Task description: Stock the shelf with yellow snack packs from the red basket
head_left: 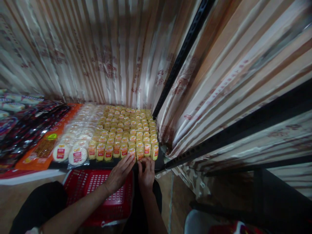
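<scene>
Small clear-wrapped yellow snack packs with red labels (123, 131) stand in tight rows on a dark shelf (159, 162). My left hand (122, 170) reaches to the front row, its fingers stretched out and lying against one pack (132, 152). Just to its right, my right hand (146, 175) has bent fingers at the lower end of a front snack pack (140, 152), and seems to pinch it. The fingertips partly cover that pack's lower edge.
Round white wrapped snacks (78, 152), an orange packet (39, 156) and dark packets (29, 126) lie to the left. A red plastic basket (97, 178) stands below the shelf. Patterned curtains (109, 55) hang behind, and a black metal post (181, 61) rises at the shelf's corner.
</scene>
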`<state>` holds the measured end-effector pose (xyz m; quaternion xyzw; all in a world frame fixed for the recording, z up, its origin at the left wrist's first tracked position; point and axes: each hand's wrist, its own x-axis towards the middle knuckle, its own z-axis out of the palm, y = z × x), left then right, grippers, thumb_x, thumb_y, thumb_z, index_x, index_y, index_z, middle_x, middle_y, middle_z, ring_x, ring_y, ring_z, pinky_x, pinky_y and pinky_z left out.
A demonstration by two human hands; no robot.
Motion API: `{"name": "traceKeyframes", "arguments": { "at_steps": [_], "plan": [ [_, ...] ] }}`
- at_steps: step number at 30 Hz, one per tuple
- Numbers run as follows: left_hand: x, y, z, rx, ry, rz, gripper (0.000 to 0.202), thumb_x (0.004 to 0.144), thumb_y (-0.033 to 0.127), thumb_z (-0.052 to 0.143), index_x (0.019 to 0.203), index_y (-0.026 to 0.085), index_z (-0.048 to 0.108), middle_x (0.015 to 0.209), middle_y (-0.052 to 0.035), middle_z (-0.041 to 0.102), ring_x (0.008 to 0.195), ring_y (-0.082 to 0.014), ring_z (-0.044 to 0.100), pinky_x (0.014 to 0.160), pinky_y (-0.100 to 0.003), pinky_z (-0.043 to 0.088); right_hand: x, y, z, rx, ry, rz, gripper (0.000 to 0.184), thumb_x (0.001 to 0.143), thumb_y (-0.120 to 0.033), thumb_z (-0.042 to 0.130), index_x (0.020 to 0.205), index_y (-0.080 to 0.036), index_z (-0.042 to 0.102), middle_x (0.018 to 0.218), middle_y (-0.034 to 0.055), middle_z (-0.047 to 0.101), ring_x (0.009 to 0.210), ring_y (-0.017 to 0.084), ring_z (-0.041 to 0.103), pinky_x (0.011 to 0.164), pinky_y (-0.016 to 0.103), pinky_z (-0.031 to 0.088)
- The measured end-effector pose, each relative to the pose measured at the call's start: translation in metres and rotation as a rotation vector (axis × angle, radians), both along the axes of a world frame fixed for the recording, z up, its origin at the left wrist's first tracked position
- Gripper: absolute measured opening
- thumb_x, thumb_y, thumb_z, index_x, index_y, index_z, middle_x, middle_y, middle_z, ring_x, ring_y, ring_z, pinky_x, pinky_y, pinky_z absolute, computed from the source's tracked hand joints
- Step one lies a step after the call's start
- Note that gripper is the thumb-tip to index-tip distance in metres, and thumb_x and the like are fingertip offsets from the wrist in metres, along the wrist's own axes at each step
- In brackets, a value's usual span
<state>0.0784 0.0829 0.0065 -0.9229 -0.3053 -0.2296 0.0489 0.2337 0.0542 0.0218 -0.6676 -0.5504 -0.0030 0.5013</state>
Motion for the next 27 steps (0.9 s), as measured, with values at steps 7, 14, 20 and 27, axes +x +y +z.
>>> {"name": "traceKeyframes", "arguments": {
  "at_steps": [7, 14, 20, 27],
  "plan": [
    [0.000, 0.000, 0.002, 0.078, 0.030, 0.022, 0.060, 0.082, -0.002, 0.035, 0.141, 0.012, 0.031, 0.146, -0.0114, 0.039, 0.141, -0.0238, 0.018, 0.111, -0.041, 0.033, 0.001, -0.002, -0.002, -0.023, 0.043, 0.033, 0.019, 0.090, -0.035, 0.048, 0.089, -0.019, 0.058, 0.096, 0.0089, 0.055, 0.090, 0.017, 0.056, 0.079, 0.034, 0.052],
    [-0.011, -0.019, -0.001, 0.043, 0.019, 0.001, 0.062, 0.079, -0.004, 0.034, 0.139, 0.013, 0.036, 0.146, -0.0102, 0.039, 0.141, -0.0216, 0.021, 0.108, -0.038, 0.037, 0.003, -0.013, 0.002, -0.004, 0.127, -0.035, 0.026, 0.089, -0.041, 0.047, 0.089, -0.018, 0.059, 0.100, 0.0114, 0.055, 0.083, 0.017, 0.055, 0.067, 0.031, 0.052],
    [-0.016, -0.039, -0.007, 0.001, 0.015, -0.056, 0.065, 0.074, -0.005, 0.038, 0.136, 0.012, 0.038, 0.147, -0.0100, 0.038, 0.142, -0.0214, 0.018, 0.108, -0.036, 0.037, 0.020, -0.006, 0.016, -0.068, 0.087, -0.210, 0.049, 0.090, -0.045, 0.041, 0.126, -0.012, 0.046, 0.114, 0.0191, 0.052, 0.072, 0.017, 0.056, 0.079, 0.039, 0.049],
    [0.001, -0.039, 0.002, -0.052, 0.048, -0.097, 0.066, 0.070, -0.002, 0.041, 0.134, 0.012, 0.042, 0.148, -0.0077, 0.036, 0.142, -0.0210, 0.018, 0.109, -0.033, 0.035, 0.040, 0.012, 0.012, -0.134, 0.017, -0.222, 0.058, 0.091, -0.047, 0.034, 0.135, -0.009, 0.040, 0.114, 0.0204, 0.059, 0.088, 0.023, 0.061, 0.076, 0.037, 0.049]
  ]
}}
